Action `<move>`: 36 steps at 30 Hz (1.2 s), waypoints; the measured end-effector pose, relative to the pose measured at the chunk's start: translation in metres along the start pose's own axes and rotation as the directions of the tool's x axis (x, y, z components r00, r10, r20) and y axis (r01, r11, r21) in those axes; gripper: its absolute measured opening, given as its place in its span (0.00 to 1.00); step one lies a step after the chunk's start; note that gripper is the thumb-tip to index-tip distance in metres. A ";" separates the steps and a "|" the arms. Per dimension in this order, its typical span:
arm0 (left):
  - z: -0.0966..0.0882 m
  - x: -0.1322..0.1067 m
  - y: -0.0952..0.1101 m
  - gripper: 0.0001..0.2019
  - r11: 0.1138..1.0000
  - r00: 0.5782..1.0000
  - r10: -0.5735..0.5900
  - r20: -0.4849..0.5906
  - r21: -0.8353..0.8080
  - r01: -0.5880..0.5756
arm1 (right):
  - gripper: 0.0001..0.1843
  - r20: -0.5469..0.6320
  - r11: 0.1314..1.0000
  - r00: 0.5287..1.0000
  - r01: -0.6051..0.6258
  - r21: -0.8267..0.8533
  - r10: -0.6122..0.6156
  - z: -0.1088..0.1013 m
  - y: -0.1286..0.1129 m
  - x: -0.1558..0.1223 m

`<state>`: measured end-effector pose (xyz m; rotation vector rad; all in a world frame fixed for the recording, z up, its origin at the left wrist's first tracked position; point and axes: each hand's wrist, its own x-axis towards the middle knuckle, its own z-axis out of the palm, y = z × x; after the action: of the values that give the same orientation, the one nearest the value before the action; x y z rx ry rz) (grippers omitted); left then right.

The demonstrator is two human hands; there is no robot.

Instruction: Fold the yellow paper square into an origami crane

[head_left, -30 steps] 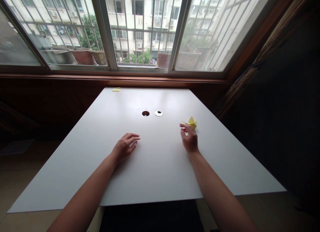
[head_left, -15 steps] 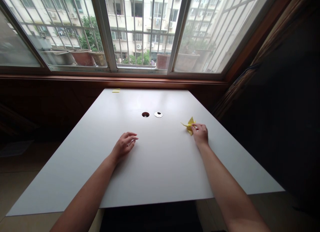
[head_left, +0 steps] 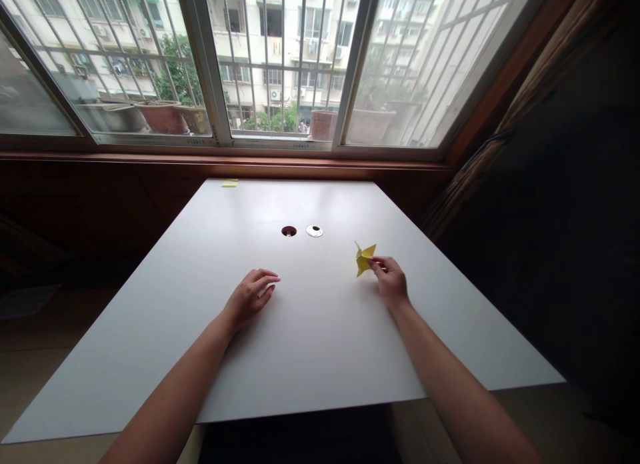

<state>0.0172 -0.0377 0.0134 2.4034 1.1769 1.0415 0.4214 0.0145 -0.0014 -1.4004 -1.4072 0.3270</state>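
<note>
A folded yellow paper crane [head_left: 364,259] is pinched between the thumb and fingers of my right hand [head_left: 393,281], seemingly just above the white table [head_left: 310,344]. Its pointed tips stick out to the left, up and down. My left hand [head_left: 251,294] rests by its edge on the tabletop, left of the middle. The fingers there are loosely curved and apart, with nothing between them. A stretch of tabletop separates the left hand from the crane.
Near the table's middle are a round hole [head_left: 289,231] and a silver ring-shaped cover [head_left: 315,231] beside it. Yellow paper slips [head_left: 230,183] lie at the far left edge. Beyond stands a barred window [head_left: 280,71]; a curtain [head_left: 520,104] hangs at the right.
My right hand has moved left and a little toward me with the paper crane, which has turned and now looks more upright. My left hand has barely shifted.
</note>
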 end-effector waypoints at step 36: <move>0.049 0.038 0.035 0.16 0.819 0.976 -0.095 0.197 -0.542 0.189 | 0.10 0.605 0.515 0.777 -0.595 0.617 0.173 0.054 -0.083 -0.059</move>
<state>0.0878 -0.0277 0.0154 1.8654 0.8295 0.9560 0.3171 -0.0320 0.0157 -0.8613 -1.0240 1.5220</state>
